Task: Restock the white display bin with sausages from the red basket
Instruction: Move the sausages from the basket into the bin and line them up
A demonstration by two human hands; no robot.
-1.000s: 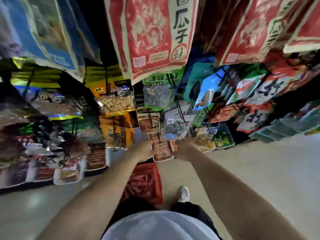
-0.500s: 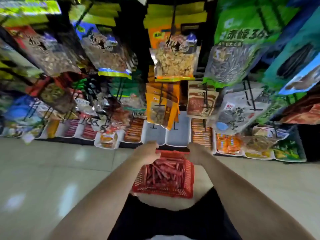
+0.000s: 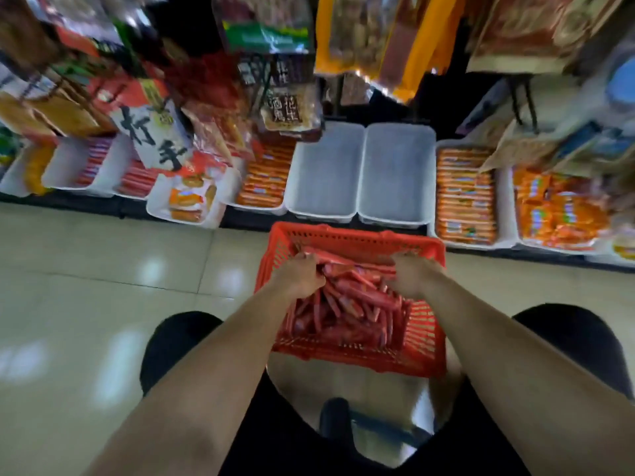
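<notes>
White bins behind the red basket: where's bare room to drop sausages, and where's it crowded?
Free: left empty bin and right empty bin, side by side beyond the red basket, flanked by bins of orange packs. Bare floor left of the basket. Crowded: the basket, where left hand and right hand grip sausages; hanging bags overhang bins farther left.

black shorts [image 3: 182,341] cover the knees; forearms [image 3: 213,365] bare.

Single head-worn view, wide-angle, looking forward and steeply down; close above the red basket [image 3: 354,359], floor [image 3: 103,286] and low bins [image 3: 395,173].
</notes>
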